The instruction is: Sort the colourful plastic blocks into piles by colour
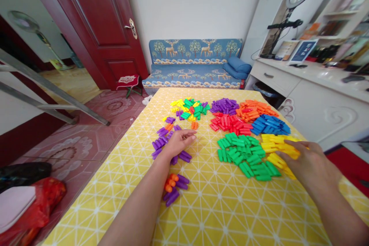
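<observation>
My left hand hovers over or rests among loose purple plastic tube pieces on the left side of the table. Its fingers are loosely extended to the right, with nothing visible in them. At the right, my right hand is at a pile of yellow tube pieces, thumb and fingers apart over it. Part of that pile is hidden behind the hand. Beside it lies a pile of green pieces. Near my left forearm are a few orange pieces with purple ones.
Red, purple, orange and blue piles lie farther back. A mixed pile sits back left. The yellow patterned tablecloth covers the table. Beyond stand a blue sofa and a white cabinet.
</observation>
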A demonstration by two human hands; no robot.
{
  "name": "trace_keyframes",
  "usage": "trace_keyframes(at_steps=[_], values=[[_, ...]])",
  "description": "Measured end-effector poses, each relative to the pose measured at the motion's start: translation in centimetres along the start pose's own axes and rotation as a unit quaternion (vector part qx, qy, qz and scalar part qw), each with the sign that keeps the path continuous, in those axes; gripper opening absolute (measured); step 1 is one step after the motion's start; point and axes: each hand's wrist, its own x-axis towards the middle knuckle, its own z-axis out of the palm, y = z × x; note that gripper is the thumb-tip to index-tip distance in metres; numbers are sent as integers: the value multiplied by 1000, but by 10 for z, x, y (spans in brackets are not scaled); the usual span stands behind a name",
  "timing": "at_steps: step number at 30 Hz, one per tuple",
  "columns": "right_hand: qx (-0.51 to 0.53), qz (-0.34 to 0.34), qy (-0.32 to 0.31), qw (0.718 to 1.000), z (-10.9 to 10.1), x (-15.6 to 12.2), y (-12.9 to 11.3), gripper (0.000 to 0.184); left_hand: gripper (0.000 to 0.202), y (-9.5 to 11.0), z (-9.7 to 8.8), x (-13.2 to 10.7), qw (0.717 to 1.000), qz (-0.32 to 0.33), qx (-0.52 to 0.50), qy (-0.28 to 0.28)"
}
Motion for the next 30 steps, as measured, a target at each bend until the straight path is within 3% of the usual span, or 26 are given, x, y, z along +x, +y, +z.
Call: trace_keyframes(at_steps=[5,8,10,14,16,18,20,22,24,27,30], values=[[26,-1,28,999,-12,-3,-12,43,50,5,0,2,997,-23,-78,9],[118,-29,79,989,-20,-18,-44,39,54,8,-5,6,977,-24,-209,36],[218,-114,66,967,-28,-40,-78,33,55,11,-13,9,948,-20,-309,78],[331,-349,-51,875,-49,-105,-152,31,48,20,-37,10,884,15,-440,156],[348,-430,-138,821,-61,-136,-184,49,43,25,-52,6,868,32,-460,182],[363,-505,-188,760,-70,-156,-210,65,38,27,-68,1,863,38,-459,208],[362,-569,-203,710,-73,-164,-233,68,36,24,-84,-6,870,43,-430,238],[347,-608,-192,688,-68,-160,-254,60,39,15,-99,-12,885,31,-371,279],[330,-612,-169,699,-57,-148,-272,52,43,1,-110,-16,903,4,-292,316],[314,-564,-140,751,-34,-124,-289,45,45,-23,-114,-18,919,-23,-123,375],[316,-481,-126,808,-17,-106,-293,40,38,-39,-106,-13,933,-35,51,354]])
